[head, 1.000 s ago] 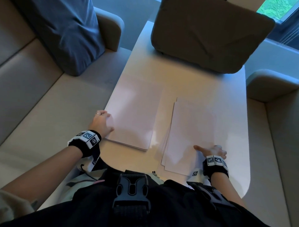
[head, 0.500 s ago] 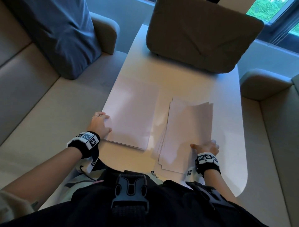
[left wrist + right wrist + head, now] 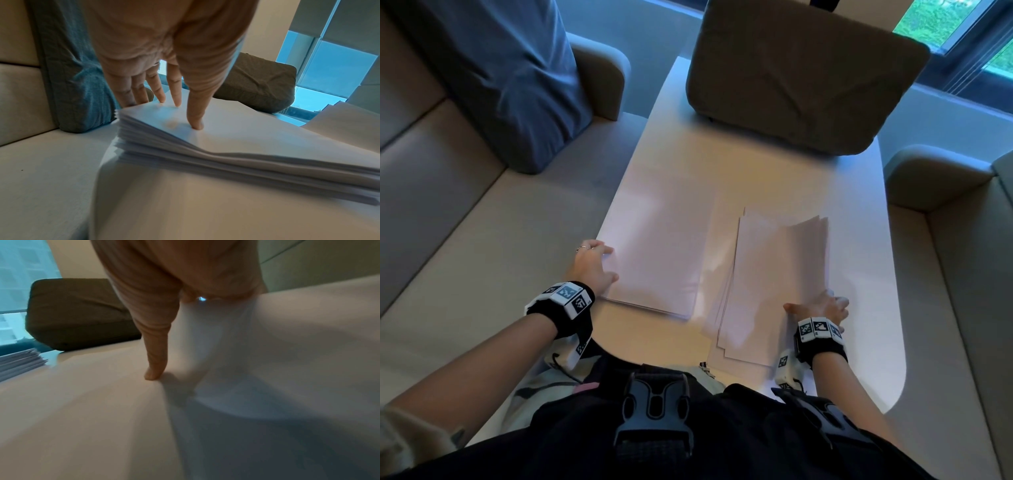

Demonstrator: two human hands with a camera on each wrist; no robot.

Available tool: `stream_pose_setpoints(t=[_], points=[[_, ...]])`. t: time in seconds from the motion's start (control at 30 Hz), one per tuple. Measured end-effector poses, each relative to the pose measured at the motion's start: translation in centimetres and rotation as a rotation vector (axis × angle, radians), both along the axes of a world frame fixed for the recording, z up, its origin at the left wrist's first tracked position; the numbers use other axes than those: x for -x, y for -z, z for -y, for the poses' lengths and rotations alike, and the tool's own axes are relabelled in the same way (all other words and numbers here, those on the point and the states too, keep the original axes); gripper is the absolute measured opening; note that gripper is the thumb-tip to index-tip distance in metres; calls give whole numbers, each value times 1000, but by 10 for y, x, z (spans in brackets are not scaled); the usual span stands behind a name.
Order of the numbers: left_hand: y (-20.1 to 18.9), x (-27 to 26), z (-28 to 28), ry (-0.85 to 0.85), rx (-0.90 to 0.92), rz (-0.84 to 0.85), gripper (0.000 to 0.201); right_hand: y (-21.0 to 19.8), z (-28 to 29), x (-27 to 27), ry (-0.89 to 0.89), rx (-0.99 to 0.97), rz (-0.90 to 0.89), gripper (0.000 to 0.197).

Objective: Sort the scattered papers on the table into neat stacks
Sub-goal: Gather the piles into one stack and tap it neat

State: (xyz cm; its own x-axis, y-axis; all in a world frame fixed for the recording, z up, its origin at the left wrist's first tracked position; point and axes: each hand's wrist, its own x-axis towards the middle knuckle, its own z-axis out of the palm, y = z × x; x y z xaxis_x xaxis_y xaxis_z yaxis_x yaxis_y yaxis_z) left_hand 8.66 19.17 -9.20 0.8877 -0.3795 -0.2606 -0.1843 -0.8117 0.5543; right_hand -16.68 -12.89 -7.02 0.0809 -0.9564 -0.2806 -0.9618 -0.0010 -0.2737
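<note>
papers (image 3: 774,284) lifted at right hand (image 3: 822,306) grip's edge.

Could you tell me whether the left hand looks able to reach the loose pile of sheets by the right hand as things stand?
Probably yes. The left hand rests on the neat stack, and the loose pile lies just beside it with only bare table between; nothing blocks the way.

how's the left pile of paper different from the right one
The left pile lies flat and fairly squared; the right pile is fanned, its sheet edges staggered at both ends. The left hand presses straight fingers on the left pile's corner; the right hand pinches the right pile's edge, thumb on top, lifting its top sheets. Both are plain pale sheets on the table, side by side lengthwise.
</note>
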Motion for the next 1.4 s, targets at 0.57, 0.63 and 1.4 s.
stream_pose_setpoints(t=[0.57, 0.63, 1.4], points=[[-3, 1, 1, -8, -3, 8, 56, 4, -12, 3, -196, 186, 131, 10], [-7, 2, 2, -16, -37, 25, 59, -6, -11, 6, -160, 211, 222, 8], [-145, 56, 146, 175, 899, -147, 91, -130, -10, -2, -334, -63, 1275, 21]])
